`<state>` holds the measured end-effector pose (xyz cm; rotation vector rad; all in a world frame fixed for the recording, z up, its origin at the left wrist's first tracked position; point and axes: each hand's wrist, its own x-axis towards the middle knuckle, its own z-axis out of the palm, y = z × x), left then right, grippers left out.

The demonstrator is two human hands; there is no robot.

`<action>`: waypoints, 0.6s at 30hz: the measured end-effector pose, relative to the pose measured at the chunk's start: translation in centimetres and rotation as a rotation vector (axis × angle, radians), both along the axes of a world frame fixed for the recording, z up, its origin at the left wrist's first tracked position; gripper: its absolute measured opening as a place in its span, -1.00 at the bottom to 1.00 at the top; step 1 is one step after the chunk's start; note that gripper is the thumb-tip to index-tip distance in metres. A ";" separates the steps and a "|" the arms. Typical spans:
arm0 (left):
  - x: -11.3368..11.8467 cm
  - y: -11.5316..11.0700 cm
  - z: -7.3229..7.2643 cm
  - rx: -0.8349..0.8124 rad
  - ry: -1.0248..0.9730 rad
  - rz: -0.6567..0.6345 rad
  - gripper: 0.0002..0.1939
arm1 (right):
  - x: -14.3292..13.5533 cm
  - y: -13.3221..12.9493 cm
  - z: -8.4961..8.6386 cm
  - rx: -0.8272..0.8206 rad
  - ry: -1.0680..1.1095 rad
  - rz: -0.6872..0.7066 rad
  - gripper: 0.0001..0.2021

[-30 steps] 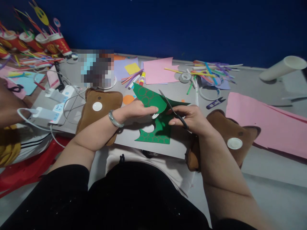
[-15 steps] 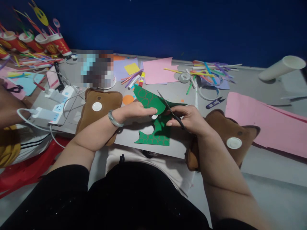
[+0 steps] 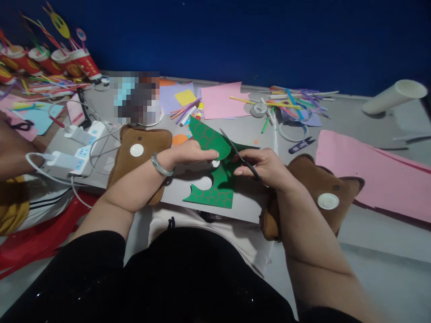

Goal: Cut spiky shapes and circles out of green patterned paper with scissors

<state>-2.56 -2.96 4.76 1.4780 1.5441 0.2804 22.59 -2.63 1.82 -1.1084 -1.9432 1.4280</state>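
A green sheet of paper (image 3: 215, 196) printed with circles hangs in front of me, partly cut, with curved edges. My left hand (image 3: 197, 154) pinches its upper part, thumb on top. In my right hand (image 3: 266, 167) is a pair of scissors (image 3: 243, 160), its blades pointing up and left along the curved edge of the green paper. The fingers hide most of the scissor handles. Brown padded cushions lie by each forearm: one on the left (image 3: 134, 163) and one on the right (image 3: 319, 193), each with a white round disc.
Behind the paper lie a pink sheet (image 3: 220, 101), a glue stick (image 3: 199, 111), tape rolls (image 3: 258, 109), and purple thread snips (image 3: 302, 145). A white power strip (image 3: 88, 150) with cables stands left, near another person's arm (image 3: 16, 150). A white tube (image 3: 392, 98) lies back right.
The lower part of the green paper has swung slightly left and down. Both hands keep their holds, the scissors almost in the same place.
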 end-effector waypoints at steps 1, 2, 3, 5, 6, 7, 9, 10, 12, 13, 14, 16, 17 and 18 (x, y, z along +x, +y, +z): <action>0.0 0.1 -0.1 0.009 -0.003 -0.010 -0.47 | 0.0 0.0 -0.1 -0.019 0.006 -0.003 -0.35; 0.0 0.2 -0.2 0.012 -0.008 -0.020 -0.50 | 0.0 0.0 -0.3 -0.041 0.011 -0.006 -0.35; 0.0 0.3 -0.4 0.008 -0.015 -0.028 -0.54 | 0.0 0.1 -0.4 -0.064 0.016 -0.008 -0.35; 0.0 0.6 -0.8 -0.001 -0.048 -0.031 -0.58 | -0.1 0.2 -0.8 -0.117 0.028 -0.015 -0.35; 0.1 0.7 -1.1 0.000 -0.071 -0.031 -0.57 | -0.1 0.3 -1.0 -0.142 0.038 -0.020 -0.35; 0.1 0.8 -1.3 0.008 -0.101 -0.032 -0.57 | -0.2 0.4 -1.2 -0.164 0.052 -0.024 -0.35; 0.2 1.1 -1.9 0.040 -0.177 -0.040 -0.56 | -0.4 0.6 -1.4 -0.194 0.074 -0.028 -0.35; 0.2 1.2 -2.2 0.060 -0.214 -0.038 -0.56 | -0.5 0.8 -1.5 -0.199 0.081 -0.031 -0.35; 0.3 1.5 -2.9 0.078 -0.260 -0.022 -0.56 | -0.6 0.9 -1.7 -0.197 0.083 -0.048 -0.35; 0.3 1.7 -3.3 0.076 -0.269 -0.006 -0.56 | -0.6 1.0 -1.7 -0.192 0.078 -0.061 -0.35; 0.3 1.9 -3.8 0.069 -0.275 0.013 -0.56 | -0.6 1.1 -1.8 -0.184 0.069 -0.077 -0.35; 0.2 2.3 -4.7 0.055 -0.315 0.056 -0.60 | -0.5 1.2 -2.0 -0.158 0.047 -0.118 -0.36; 0.1 2.4 -5.1 0.064 -0.365 0.083 -0.64 | -0.5 1.3 -2.1 -0.140 0.038 -0.143 -0.36; 0.1 2.6 -5.5 0.079 -0.432 0.100 -0.70 | -0.4 1.4 -2.2 -0.118 0.040 -0.181 -0.37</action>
